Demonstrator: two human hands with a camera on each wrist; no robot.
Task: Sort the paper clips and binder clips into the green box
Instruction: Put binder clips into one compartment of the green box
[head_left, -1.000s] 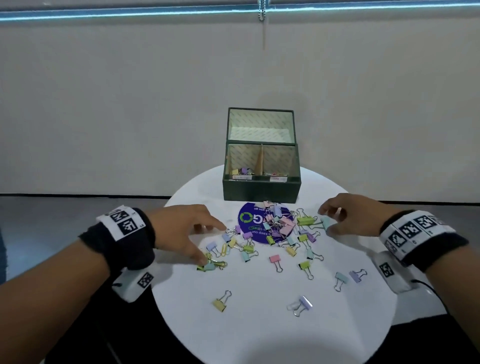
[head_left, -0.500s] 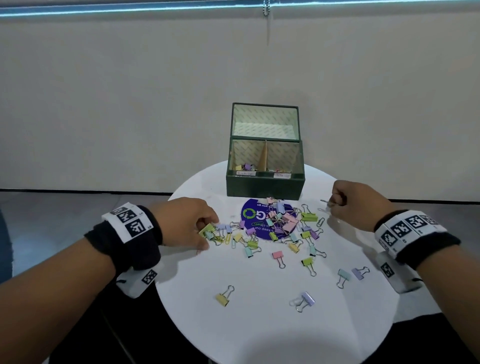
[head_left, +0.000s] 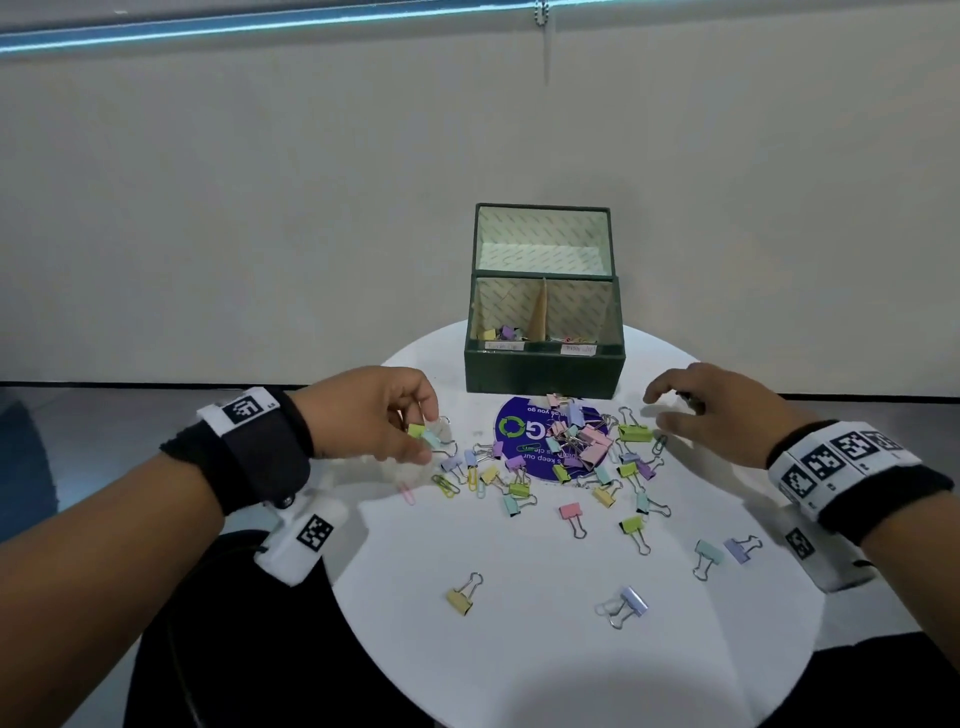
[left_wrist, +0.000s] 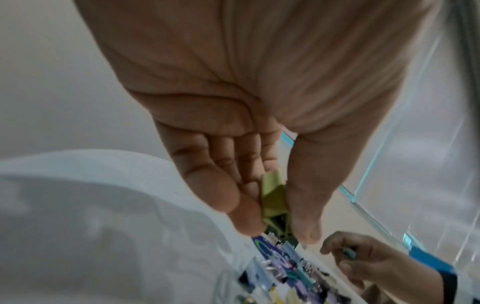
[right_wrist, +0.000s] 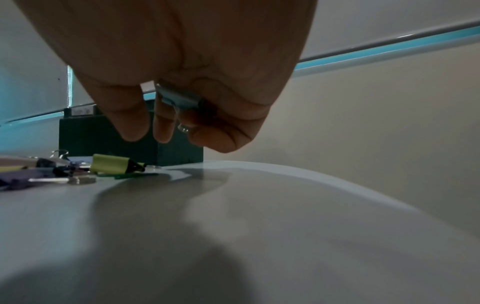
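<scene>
The green box (head_left: 543, 371) stands open at the table's far side, with binder clips (head_left: 504, 332) in its left compartment and a few paper clips (head_left: 577, 340) in its right. Pastel clips lie heaped on a purple disc (head_left: 519, 441). My left hand (head_left: 426, 436) hovers left of the heap and pinches a green binder clip (head_left: 416, 430) (left_wrist: 272, 197) together with a teal one (head_left: 432, 439). My right hand (head_left: 665, 413) hangs low beside a green clip (head_left: 635, 432) at the heap's right edge. A light blue binder clip (right_wrist: 179, 100) is tucked under its curled fingers.
The round white table (head_left: 519, 665) carries scattered binder clips toward its near side, among them a yellow one (head_left: 461, 597) and a lilac one (head_left: 631, 603). Loose paper clips (head_left: 447, 486) lie left of the heap. Dark floor surrounds the table.
My left hand closed on the green and teal clips and lifted them off the table. My right hand picked up the light blue clip, drew back, then came down toward the heap again.
</scene>
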